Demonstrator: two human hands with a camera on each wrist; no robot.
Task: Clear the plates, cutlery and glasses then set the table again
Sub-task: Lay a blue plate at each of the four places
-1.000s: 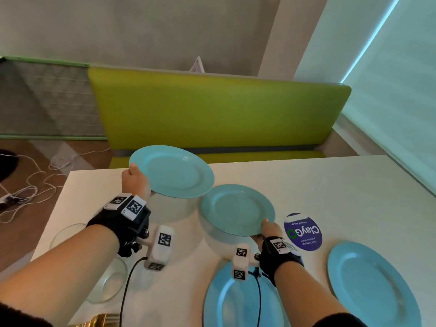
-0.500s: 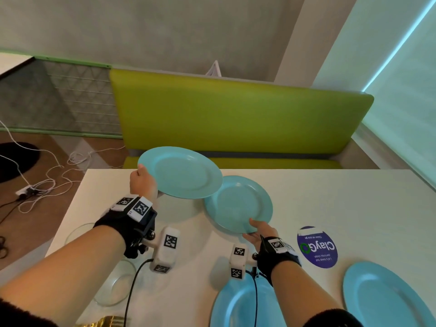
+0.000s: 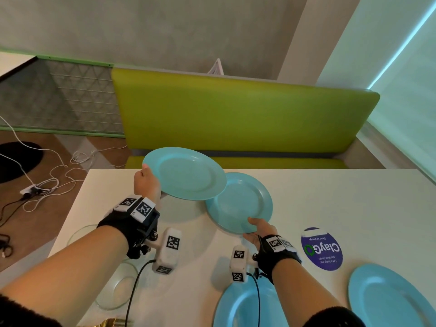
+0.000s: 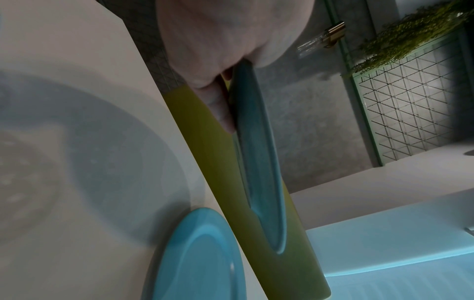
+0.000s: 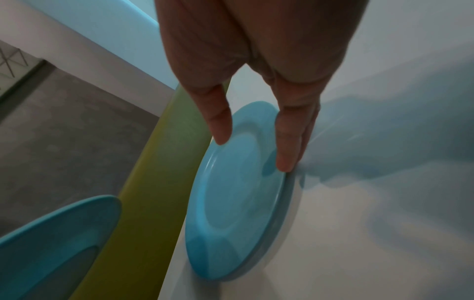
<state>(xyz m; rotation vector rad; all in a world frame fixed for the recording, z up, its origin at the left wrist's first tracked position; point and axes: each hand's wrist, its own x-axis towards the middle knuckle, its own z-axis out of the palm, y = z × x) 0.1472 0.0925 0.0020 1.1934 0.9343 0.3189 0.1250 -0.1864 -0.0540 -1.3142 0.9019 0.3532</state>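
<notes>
A person's left hand (image 3: 147, 185) is pinching the rim of a round turquoise plate (image 3: 186, 173), holding it raised above the far edge of the white table (image 3: 330, 197). The right hand (image 3: 259, 230), fingers (image 5: 290, 142) straight and loosely spread, is touching the near rim of a second turquoise plate (image 3: 243, 204) lying flat on the table, partly under the raised one.

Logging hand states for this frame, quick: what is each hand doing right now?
Left hand: grips the rim of the raised blue plate.
Right hand: open, straight fingers at the near rim of the blue plate on the table.
</notes>
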